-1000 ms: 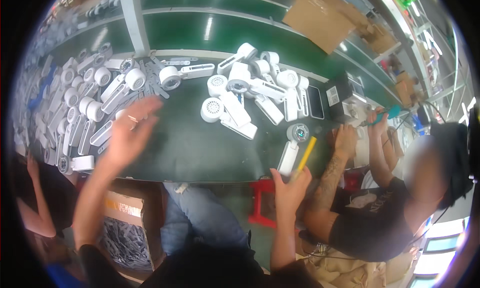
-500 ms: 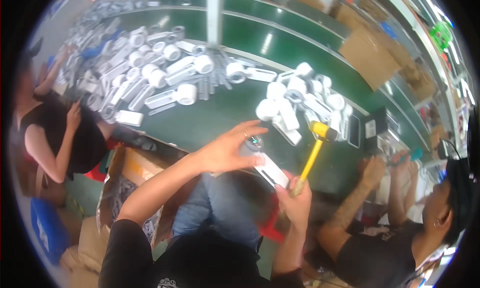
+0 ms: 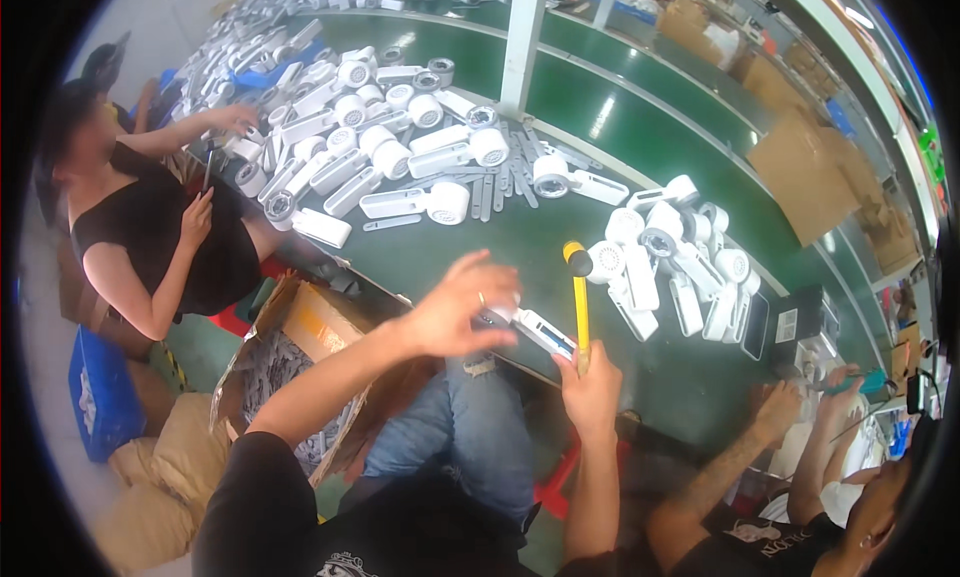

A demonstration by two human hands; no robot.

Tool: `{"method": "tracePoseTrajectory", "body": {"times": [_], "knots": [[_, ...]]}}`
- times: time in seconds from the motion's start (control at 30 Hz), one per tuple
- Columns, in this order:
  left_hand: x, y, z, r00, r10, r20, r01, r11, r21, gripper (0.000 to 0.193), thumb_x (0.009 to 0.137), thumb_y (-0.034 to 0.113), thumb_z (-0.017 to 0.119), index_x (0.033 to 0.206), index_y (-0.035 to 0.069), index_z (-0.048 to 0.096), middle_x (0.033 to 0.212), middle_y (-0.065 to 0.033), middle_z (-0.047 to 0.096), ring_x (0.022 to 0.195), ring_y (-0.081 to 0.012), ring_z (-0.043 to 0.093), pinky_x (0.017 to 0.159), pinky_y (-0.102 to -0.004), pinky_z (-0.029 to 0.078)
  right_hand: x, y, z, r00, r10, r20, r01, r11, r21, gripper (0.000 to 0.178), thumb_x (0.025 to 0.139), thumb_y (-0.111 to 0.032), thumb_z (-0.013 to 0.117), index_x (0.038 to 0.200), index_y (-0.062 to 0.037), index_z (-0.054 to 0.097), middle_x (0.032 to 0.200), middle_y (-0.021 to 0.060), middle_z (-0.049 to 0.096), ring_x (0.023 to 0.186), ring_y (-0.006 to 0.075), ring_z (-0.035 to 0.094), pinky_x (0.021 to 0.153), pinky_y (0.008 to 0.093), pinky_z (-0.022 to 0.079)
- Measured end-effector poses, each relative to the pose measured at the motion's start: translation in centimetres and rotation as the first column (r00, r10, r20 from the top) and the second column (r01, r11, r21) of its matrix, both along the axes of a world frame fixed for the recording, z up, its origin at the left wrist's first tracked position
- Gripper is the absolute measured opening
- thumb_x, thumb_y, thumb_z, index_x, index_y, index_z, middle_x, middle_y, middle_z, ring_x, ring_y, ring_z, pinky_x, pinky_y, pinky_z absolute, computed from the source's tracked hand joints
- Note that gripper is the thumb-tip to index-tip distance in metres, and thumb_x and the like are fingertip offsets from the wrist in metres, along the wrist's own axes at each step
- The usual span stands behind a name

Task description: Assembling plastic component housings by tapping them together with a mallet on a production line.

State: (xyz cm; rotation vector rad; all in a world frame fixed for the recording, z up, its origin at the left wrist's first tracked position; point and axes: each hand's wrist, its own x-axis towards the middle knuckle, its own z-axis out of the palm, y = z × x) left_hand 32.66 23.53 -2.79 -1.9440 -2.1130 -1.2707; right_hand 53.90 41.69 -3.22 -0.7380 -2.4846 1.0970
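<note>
Hammer, yellow-handled, upright in right hand; left hand steadies white plastic fan.

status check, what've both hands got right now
Left hand grip on white fan part at table edge. Right hand grips yellow mallet, upright. Nothing between them.

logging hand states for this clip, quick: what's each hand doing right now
Left hand: fingers closed on one end of a white handheld fan part at the table edge.
Right hand: closed around the handle of a yellow mallet, head up.
</note>
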Motion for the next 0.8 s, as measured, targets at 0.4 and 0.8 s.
{"method": "tracePoseTrajectory", "body": {"times": [0.4, 0.8], "knots": [[-8.3, 5.7, -0.4, 0.669, 0.436, -0.603, -0.688, 0.67, -0.279, 0.019, 0.084, 0.024, 0.078, 0.092, 0.008, 0.082, 0.12, -0.0065, 0.067, 0.127, -0.03, 0.05, 0.107, -0.0499, 0.035, 1.2, 0.7, 0.5, 0.965, -0.213, -0.156, 0.059, 0.75, -0.659, 0.08, 0.087, 0.006, 0.079, 0.158, -0.0138, 0.05, 0.085, -0.0052, 0.043, 0.055, 0.0038, 0.046, 0.046, 0.0206, 0.041], [-8.2, 5.8, -0.6, 0.835, 0.333, -0.438, -0.498, 0.797, -0.342, 0.011, 0.085, 0.012, 0.067, 0.093, 0.007, 0.073, 0.097, -0.0109, 0.069, 0.098, -0.0319, 0.069, 0.085, -0.0456, 0.054, 1.8, 0.1, 0.1, 0.839, -0.333, -0.43, 0.019, 0.808, -0.589, 0.027, 0.101, 0.0, 0.059, 0.128, 0.0034, 0.057, 0.145, 0.0172, 0.063, 0.045, 0.0068, 0.051, 0.04, 0.0227, 0.039]]}}
